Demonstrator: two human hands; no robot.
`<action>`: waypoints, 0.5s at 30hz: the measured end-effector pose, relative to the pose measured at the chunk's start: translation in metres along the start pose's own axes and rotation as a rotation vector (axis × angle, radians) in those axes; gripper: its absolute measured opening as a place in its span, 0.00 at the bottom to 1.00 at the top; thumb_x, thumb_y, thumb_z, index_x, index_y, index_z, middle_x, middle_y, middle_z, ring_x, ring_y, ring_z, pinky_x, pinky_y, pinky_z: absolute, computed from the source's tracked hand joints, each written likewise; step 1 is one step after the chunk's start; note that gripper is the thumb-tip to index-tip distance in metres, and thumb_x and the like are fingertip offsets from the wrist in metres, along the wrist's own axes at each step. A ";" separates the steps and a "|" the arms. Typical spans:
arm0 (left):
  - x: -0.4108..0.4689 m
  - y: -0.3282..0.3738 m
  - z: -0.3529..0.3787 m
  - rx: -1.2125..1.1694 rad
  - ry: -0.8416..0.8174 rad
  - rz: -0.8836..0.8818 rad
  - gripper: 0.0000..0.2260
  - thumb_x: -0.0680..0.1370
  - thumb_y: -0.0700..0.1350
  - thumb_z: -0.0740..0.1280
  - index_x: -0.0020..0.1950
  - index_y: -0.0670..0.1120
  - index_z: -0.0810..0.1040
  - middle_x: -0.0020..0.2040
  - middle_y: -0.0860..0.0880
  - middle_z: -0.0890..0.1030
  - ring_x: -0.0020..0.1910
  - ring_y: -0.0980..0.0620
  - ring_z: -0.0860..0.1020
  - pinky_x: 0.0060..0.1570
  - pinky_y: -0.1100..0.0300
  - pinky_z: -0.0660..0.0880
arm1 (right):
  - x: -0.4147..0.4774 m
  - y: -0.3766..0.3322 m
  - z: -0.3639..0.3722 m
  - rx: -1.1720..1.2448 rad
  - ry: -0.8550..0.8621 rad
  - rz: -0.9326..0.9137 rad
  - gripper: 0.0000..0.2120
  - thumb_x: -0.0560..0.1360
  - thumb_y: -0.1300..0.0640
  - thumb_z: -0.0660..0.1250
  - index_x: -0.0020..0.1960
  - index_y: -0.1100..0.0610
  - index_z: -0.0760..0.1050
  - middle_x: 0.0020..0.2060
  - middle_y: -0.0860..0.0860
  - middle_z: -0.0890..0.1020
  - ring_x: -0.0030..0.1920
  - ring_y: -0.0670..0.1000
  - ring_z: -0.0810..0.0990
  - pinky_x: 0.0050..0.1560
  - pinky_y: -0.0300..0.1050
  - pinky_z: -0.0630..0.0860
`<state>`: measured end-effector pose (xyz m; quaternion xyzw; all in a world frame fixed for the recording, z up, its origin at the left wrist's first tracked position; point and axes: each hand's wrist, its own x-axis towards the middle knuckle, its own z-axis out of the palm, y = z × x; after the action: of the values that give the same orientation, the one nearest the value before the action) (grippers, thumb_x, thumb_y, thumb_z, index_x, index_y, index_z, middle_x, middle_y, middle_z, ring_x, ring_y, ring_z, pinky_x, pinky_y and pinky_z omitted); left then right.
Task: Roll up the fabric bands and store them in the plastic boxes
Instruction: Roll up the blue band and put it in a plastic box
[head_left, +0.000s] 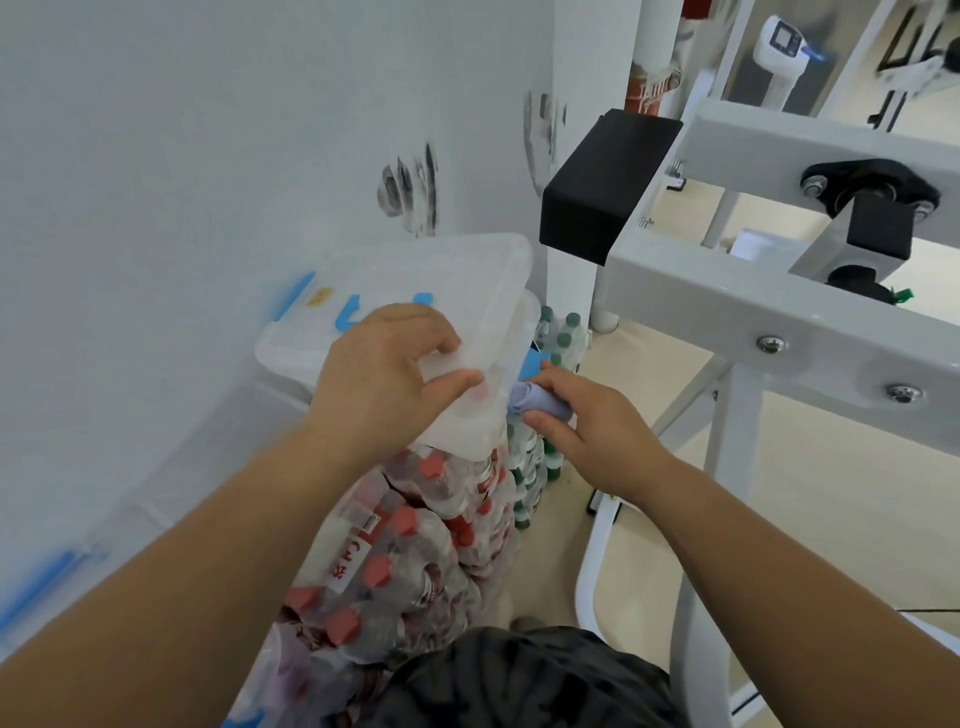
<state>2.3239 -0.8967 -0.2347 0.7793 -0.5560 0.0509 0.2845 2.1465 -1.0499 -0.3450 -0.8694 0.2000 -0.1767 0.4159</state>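
While the left hand (384, 374) grips the near edge of a translucent rectangular plastic lid (457, 275), thumb on top and fingers curled over the rim, the lid sits tilted, its right side lifted off the clear plastic box (275, 353) under it. That box is just left of centre, at 10 o'clock from the hands, against the white wall (208, 156). A blue clip (535, 364) shows at its right end.

The right hand (597, 421) comes in from 4 o'clock and pinches a small rolled lilac fabric band (535, 402), thumb below and fingers wrapped over. The roll's end touches or nearly touches the lid edge, at the gap by the blue clip; not inside the box.

At 6 o'clock below the hands, shrink-wrapped packs of red-capped bottles (405, 545) carry the box. Green-capped bottles (561, 338) stand behind, at 1 o'clock from the roll. A white metal frame (727, 306) with a black block (602, 182) fills 2 to 4 o'clock. A dark patterned garment (519, 675) shows at bottom centre.
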 end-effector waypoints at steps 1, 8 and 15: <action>0.002 0.001 -0.003 -0.013 0.003 -0.010 0.13 0.70 0.48 0.81 0.45 0.41 0.84 0.47 0.48 0.85 0.50 0.46 0.82 0.54 0.46 0.79 | 0.002 -0.002 -0.002 -0.011 0.030 -0.012 0.08 0.80 0.46 0.67 0.56 0.48 0.75 0.47 0.44 0.82 0.48 0.46 0.80 0.45 0.47 0.76; 0.016 0.000 -0.028 -0.134 0.158 -0.077 0.12 0.71 0.49 0.80 0.46 0.42 0.85 0.46 0.49 0.83 0.47 0.54 0.79 0.52 0.59 0.77 | 0.022 -0.019 -0.015 -0.097 0.139 -0.099 0.08 0.78 0.49 0.72 0.54 0.49 0.79 0.48 0.45 0.78 0.47 0.46 0.73 0.47 0.37 0.69; 0.028 -0.016 -0.059 -0.155 0.427 -0.187 0.11 0.75 0.59 0.72 0.51 0.54 0.85 0.45 0.62 0.81 0.48 0.62 0.79 0.51 0.64 0.75 | 0.045 -0.043 -0.016 -0.283 0.151 -0.134 0.11 0.77 0.46 0.72 0.55 0.51 0.82 0.48 0.50 0.81 0.48 0.53 0.73 0.50 0.47 0.68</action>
<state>2.3630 -0.8867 -0.1810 0.7748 -0.4107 0.1452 0.4581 2.1859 -1.0584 -0.2951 -0.9148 0.1952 -0.2391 0.2603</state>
